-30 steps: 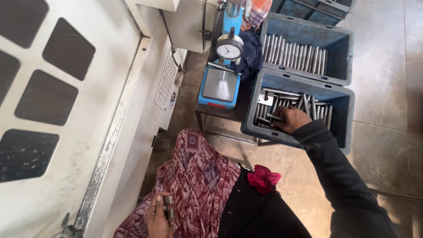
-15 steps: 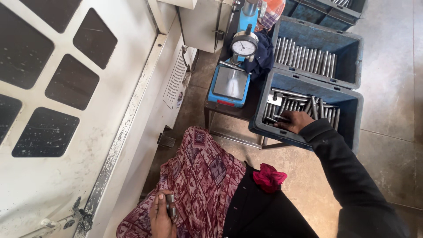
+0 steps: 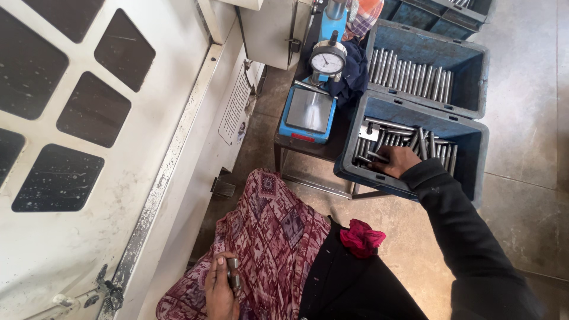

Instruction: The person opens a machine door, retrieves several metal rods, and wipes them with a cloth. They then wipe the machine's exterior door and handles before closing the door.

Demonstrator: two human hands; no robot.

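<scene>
The right hand [image 3: 396, 161] reaches into the near blue bin [image 3: 474, 155], its fingers curled down among the loose steel rods [image 3: 422, 141] lying there, though whether the grip has closed on one cannot be told. The left hand [image 3: 220, 285] rests low on the patterned lap cloth [image 3: 268, 237], its grip closed around a short metal rod [image 3: 232, 271]. A dial gauge [image 3: 328, 60] stands on its blue base [image 3: 308, 112] on the small surface just left of the bin, and a second bin [image 3: 428, 47] of rods sits behind.

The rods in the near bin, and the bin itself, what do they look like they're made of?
The rods look like bare metal, probably steel: grey and shiny, catching light. The near bin looks like moulded plastic: matte blue with thick rounded rims, dusty and scuffed. The right hand rests on the rods.
</scene>
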